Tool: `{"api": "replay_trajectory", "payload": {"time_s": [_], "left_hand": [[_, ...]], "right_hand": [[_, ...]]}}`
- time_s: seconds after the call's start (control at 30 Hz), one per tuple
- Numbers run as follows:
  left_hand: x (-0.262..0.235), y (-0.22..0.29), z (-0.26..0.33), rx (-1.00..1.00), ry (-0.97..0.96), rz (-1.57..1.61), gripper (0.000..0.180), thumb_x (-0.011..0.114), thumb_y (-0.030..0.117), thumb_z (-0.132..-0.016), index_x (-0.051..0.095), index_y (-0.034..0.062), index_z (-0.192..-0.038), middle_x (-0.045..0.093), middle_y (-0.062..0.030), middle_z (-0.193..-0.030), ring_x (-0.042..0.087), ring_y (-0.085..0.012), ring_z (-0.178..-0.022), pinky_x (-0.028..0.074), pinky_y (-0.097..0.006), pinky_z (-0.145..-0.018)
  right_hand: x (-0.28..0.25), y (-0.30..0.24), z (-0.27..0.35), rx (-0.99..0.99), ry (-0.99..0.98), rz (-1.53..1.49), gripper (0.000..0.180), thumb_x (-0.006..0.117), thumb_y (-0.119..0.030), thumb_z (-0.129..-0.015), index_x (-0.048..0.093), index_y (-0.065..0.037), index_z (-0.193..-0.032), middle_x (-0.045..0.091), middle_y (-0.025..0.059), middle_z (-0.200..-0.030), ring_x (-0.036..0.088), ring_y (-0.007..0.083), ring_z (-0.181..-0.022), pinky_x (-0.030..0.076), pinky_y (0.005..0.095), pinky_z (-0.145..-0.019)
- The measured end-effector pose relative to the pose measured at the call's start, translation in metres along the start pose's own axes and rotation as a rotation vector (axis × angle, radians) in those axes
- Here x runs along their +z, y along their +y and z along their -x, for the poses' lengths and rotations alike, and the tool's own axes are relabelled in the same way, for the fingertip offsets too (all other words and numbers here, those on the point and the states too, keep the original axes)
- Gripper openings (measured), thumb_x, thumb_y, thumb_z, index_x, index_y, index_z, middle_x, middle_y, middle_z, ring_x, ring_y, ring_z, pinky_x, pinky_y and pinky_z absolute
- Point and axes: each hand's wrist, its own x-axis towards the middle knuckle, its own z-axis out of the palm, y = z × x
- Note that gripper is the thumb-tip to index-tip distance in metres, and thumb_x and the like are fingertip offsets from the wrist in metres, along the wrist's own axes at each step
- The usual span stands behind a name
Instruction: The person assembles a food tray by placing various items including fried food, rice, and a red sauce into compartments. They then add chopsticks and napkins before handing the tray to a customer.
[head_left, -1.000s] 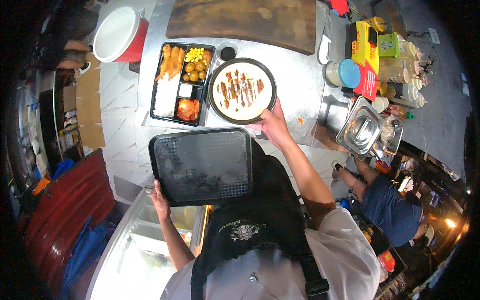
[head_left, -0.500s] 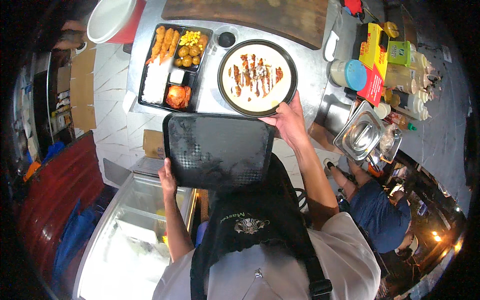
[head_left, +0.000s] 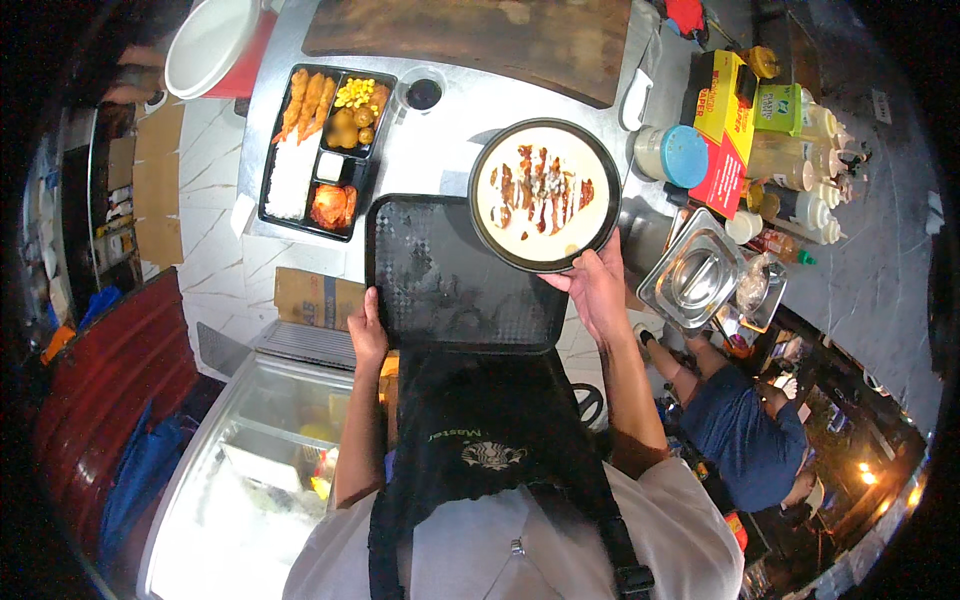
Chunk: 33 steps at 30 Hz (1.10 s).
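My left hand grips the left edge of a black serving tray, its thumb on the rim. In my right hand is a round black bowl of creamy food topped with dark sauce and browned pieces; the thumb lies on its near rim. The bowl overlaps the tray's far right corner; I cannot tell whether they touch. On the steel table, a black bento box holds fried sticks, corn, small round balls, white rice and a reddish side. Beside it stands a small cup of dark sauce.
A wooden board lies at the table's far side. To the right are a blue-lidded tub, a red and yellow box, several squeeze bottles and steel lidded containers. A glass-topped freezer stands lower left; another person is at right.
The tray has moved right and farther away, toward the table edge. The bowl has come right and nearer, now overlapping the tray's corner. The head view has shifted slightly.
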Motion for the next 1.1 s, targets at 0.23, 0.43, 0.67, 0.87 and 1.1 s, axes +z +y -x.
{"api": "replay_trajectory", "payload": {"time_s": [0.23, 0.43, 0.67, 0.87, 1.1], "left_hand": [[0.024, 0.019, -0.021, -0.074, 0.036, -0.069, 0.065, 0.048, 0.048, -0.106, 0.054, -0.0092, -0.076, 0.037, -0.0031, -0.063, 0.036, -0.0129, -0.066, 0.033, -0.037, -0.056], [0.035, 0.03, -0.035, -0.027, 0.032, 0.006, 0.066, 0.047, 0.05, -0.106, 0.05, -0.0067, -0.072, 0.039, -0.0034, -0.063, 0.036, -0.0135, -0.067, 0.035, -0.036, -0.059], [0.038, 0.034, -0.049, -0.071, 0.074, -0.018, 0.068, 0.051, 0.052, -0.104, 0.045, -0.0064, -0.068, 0.039, -0.0045, -0.062, 0.035, -0.0135, -0.066, 0.035, -0.036, -0.059], [0.045, 0.041, -0.052, -0.18, 0.184, -0.016, 0.076, 0.058, 0.061, -0.096, 0.049, -0.007, -0.065, 0.043, -0.0063, -0.06, 0.038, -0.0167, -0.064, 0.037, -0.037, -0.061], [0.059, 0.048, -0.05, -0.31, 0.267, 0.148, 0.08, 0.062, 0.071, -0.087, 0.064, -0.0089, -0.081, 0.059, -0.01, -0.074, 0.049, -0.0214, -0.072, 0.043, -0.039, -0.072]], "right_hand": [[-0.012, 0.009, 0.008, 0.032, 0.041, -0.054, 0.061, 0.038, 0.002, -0.093, 0.023, -0.014, -0.15, 0.05, 0.019, -0.141, 0.063, 0.0355, -0.119, 0.059, 0.0538, -0.093], [-0.023, 0.028, -0.002, 0.022, 0.072, -0.054, 0.063, 0.039, 0.001, -0.093, 0.022, -0.016, -0.151, 0.051, 0.0191, -0.141, 0.065, 0.0364, -0.116, 0.058, 0.0536, -0.093], [-0.028, 0.033, -0.015, 0.005, 0.028, -0.085, 0.066, 0.039, 0.001, -0.092, 0.019, -0.016, -0.152, 0.05, 0.0203, -0.141, 0.065, 0.0376, -0.116, 0.058, 0.053, -0.094], [-0.028, 0.035, -0.024, -0.027, 0.034, -0.139, 0.067, 0.04, 0.001, -0.091, 0.018, -0.016, -0.152, 0.049, 0.0207, -0.142, 0.064, 0.0391, -0.116, 0.058, 0.053, -0.095], [-0.036, 0.04, -0.031, -0.004, 0.014, -0.197, 0.063, 0.044, -0.005, -0.092, 0.023, -0.014, -0.15, 0.048, 0.0195, -0.143, 0.061, 0.0416, -0.12, 0.052, 0.0564, -0.102]]}}
